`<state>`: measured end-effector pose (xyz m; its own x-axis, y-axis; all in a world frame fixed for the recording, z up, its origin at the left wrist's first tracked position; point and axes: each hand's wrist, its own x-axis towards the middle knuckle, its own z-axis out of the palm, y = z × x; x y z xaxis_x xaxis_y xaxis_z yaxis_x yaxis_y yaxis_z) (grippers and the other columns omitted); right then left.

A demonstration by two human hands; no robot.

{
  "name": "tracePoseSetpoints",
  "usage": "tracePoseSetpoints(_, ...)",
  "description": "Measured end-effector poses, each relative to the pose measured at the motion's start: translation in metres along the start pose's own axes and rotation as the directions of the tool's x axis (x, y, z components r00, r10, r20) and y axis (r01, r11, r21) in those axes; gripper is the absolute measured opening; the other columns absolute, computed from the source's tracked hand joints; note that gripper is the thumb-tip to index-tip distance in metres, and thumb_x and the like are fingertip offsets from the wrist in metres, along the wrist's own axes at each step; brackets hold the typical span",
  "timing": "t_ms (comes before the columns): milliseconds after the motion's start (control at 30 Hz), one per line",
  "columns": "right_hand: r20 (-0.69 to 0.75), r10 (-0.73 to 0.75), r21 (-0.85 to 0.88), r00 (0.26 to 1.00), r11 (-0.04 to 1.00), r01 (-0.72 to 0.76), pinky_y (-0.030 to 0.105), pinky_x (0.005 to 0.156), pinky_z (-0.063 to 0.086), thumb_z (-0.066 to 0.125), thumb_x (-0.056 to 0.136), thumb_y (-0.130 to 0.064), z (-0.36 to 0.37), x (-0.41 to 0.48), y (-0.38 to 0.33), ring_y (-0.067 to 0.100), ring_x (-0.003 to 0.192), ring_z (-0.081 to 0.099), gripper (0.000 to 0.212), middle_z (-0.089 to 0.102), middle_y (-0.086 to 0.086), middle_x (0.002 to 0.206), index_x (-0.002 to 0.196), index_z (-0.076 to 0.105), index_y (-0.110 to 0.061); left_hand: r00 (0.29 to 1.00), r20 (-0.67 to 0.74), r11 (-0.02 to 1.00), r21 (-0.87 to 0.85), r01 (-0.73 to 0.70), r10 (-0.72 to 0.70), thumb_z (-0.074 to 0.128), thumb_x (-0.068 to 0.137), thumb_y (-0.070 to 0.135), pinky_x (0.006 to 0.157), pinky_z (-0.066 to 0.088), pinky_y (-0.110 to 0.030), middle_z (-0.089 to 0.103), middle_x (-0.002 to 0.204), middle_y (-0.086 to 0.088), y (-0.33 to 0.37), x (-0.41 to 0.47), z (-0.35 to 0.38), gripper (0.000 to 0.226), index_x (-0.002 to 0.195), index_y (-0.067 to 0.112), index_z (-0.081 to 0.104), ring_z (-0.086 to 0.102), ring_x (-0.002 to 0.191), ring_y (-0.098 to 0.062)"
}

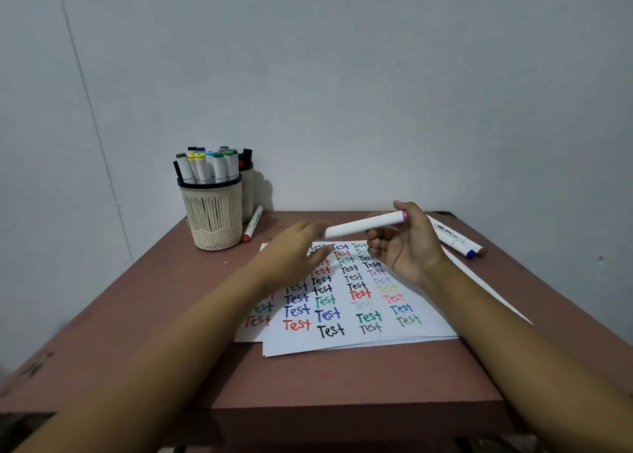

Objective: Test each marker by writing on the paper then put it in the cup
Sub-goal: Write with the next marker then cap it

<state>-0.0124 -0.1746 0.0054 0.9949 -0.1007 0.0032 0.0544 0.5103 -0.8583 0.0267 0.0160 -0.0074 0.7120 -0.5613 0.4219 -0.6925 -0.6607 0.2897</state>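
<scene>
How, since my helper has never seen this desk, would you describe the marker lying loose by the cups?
On the brown table, look to the far left corner, where a ribbed cream cup stands full of markers. Just right of its base lies a white marker, alone. Its near end is red, unlike the blue and brown-capped markers at the far right.

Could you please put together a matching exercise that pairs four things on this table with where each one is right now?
Things:
1. white marker with a pink end
2. white marker with a red tip
3. white marker with a blue tip
4. white paper sheet covered in coloured writing

Places:
A. lying beside the beige ribbed cup
B. flat in the middle of the brown table
C. held in the right hand
D. lying on the table, far right

Pairs: 1-C, 2-A, 3-D, 4-B
</scene>
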Motion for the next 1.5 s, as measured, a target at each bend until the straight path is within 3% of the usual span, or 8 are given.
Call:
tracePoseSetpoints(167,-0.027,-0.056,0.007,0.998,0.998,0.056,0.024,0.054,0.043,0.044,0.085,-0.066,-0.001,0.002,0.006,0.015,0.054,0.051,0.063,0.054,0.008,0.061,0.083,0.059,-0.005,0.992,-0.12,0.999,-0.03,-0.033,0.029,0.045,0.097,0.022,0.067,0.024,-0.02,0.051,0.097,-0.005,0.002,0.002,0.014,0.023,0.113,0.006,0.052,0.041,0.084,-0.014)
tracePoseSetpoints(367,0.045,-0.103,-0.287,0.994,0.951,0.112,0.018,0.047,0.044,0.061,0.092,-0.019,0.007,0.009,0.023,0.008,0.05,0.05,0.016,0.055,0.004,0.063,0.081,0.06,-0.007,0.997,-0.07,0.998,-0.065,-0.014,0.01,0.042,0.098,0.026,0.054,0.033,-0.017,0.049,0.077,0.004,0.001,0.0,0.019,0.02,0.11,0.01,0.046,0.045,0.065,-0.011)
tracePoseSetpoints(733,0.096,-0.177,-0.282,0.979,0.939,0.197,0.016,0.05,0.046,0.056,0.094,-0.013,0.01,0.007,0.02,0.007,0.052,0.049,0.014,0.052,0.003,0.064,0.083,0.059,-0.005,0.981,-0.196,0.991,-0.131,-0.014,-0.012,0.05,0.093,0.038,0.049,0.031,-0.025,0.048,0.059,0.012,-0.001,-0.004,0.013,0.024,0.107,0.019,0.053,0.045,0.051,-0.003)
tracePoseSetpoints(967,-0.048,-0.21,-0.176,0.977,0.964,0.199,0.021,0.044,0.037,0.048,0.098,-0.035,0.008,0.005,0.008,0.011,0.05,0.044,0.019,0.049,0.004,0.068,0.089,0.049,-0.019,0.982,-0.125,0.963,-0.25,0.104,-0.139,0.048,0.089,0.05,0.055,0.034,-0.028,0.055,0.072,0.008,0.0,-0.003,0.014,0.032,0.101,0.021,0.051,0.049,0.063,-0.006)
tracePoseSetpoints(1100,-0.104,-0.116,0.039,0.988,0.992,0.121,0.026,0.049,0.054,0.033,0.099,-0.048,-0.006,0.007,-0.003,0.022,0.054,0.066,0.038,0.064,0.018,0.072,0.105,0.043,-0.013,0.97,-0.132,0.942,-0.297,0.158,-0.204,0.039,0.099,0.031,0.065,0.033,-0.027,0.054,0.08,0.01,0.001,-0.003,0.013,0.027,0.097,0.012,0.057,0.05,0.08,-0.011)
tracePoseSetpoints(1200,-0.107,-0.121,0.077,0.987,0.988,0.13,0.03,0.053,0.058,0.038,0.1,-0.041,-0.014,0.008,-0.004,0.029,0.062,0.07,0.027,0.067,0.022,0.071,0.095,0.041,-0.015,0.961,-0.113,0.91,-0.366,0.197,-0.254,0.033,0.099,0.017,0.07,0.033,-0.028,0.054,0.085,0.005,-0.002,-0.002,0.012,0.027,0.099,0.008,0.059,0.049,0.089,-0.016)
tracePoseSetpoints(1400,-0.27,-0.292,-0.246,0.917,0.942,0.227,0.017,0.042,0.037,0.067,0.088,-0.025,-0.026,0.011,-0.007,0.008,0.041,0.045,0.03,0.058,0.003,0.052,0.066,0.05,-0.015,0.961,-0.101,0.922,-0.323,0.213,-0.258,0.035,0.095,0.008,0.082,0.037,-0.029,0.057,0.103,-0.01,-0.003,0.0,0.012,0.024,0.097,0.008,0.059,0.049,0.096,-0.015)
tracePoseSetpoints(1500,-0.318,-0.36,-0.422,0.877,0.882,0.209,0.018,0.04,0.034,0.067,0.088,-0.025,-0.032,0.016,-0.003,0.008,0.041,0.043,0.032,0.057,0.0,0.047,0.063,0.051,-0.014,0.964,-0.067,0.934,-0.275,0.229,-0.256,0.037,0.096,0.009,0.088,0.032,-0.023,0.053,0.117,-0.006,-0.007,0.001,0.015,0.027,0.114,0.007,0.057,0.046,0.113,-0.016)
